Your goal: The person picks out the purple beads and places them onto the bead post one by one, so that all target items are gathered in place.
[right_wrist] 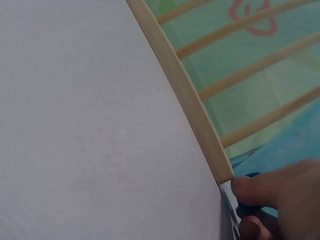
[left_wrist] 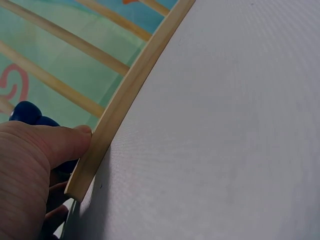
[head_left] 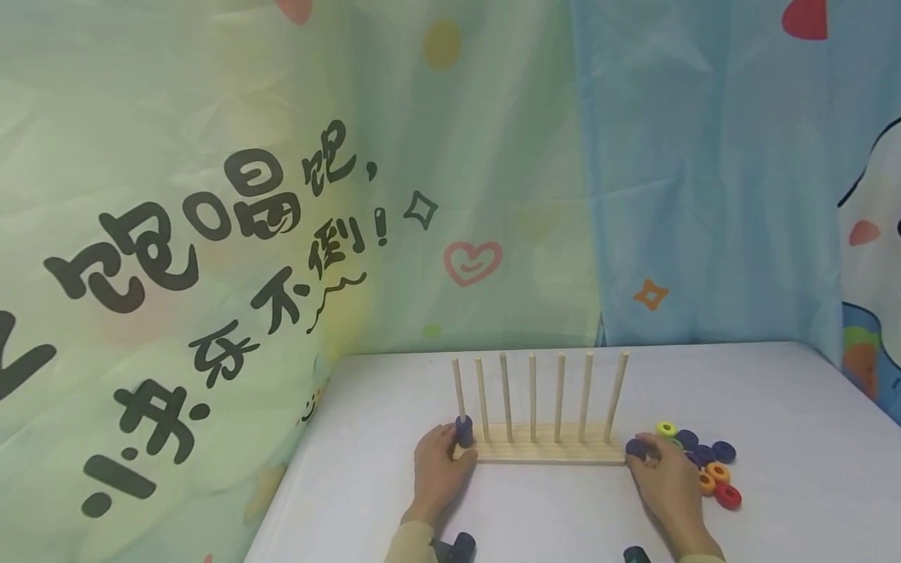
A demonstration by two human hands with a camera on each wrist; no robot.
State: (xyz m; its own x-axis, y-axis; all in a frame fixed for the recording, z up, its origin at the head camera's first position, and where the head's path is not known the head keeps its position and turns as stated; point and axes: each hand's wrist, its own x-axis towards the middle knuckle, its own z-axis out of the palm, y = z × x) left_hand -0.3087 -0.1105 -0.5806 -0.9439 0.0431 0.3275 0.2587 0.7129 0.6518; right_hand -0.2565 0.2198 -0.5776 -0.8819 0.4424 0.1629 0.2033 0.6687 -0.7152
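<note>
A wooden peg rack (head_left: 545, 453) with several upright pegs stands on the table. Dark blue rings (head_left: 464, 432) are stacked low on its leftmost peg. My left hand (head_left: 439, 469) grips the rack's left end; in the left wrist view the thumb presses the front edge of the base (left_wrist: 125, 95), with blue rings (left_wrist: 26, 112) behind it. Just beyond the rack's right end, my right hand (head_left: 665, 473) pinches a dark blue ring (head_left: 637, 448) between thumb and fingers. That ring (right_wrist: 248, 205) is mostly hidden by the fingers in the right wrist view.
Loose rings lie right of my right hand: dark blue rings (head_left: 723, 451), a yellow-green ring (head_left: 665, 429), orange rings (head_left: 718, 472) and a red ring (head_left: 728, 496). Dark objects (head_left: 462, 547) show at the lower frame edge. A printed curtain (head_left: 479, 195) hangs behind the white table (head_left: 549, 516).
</note>
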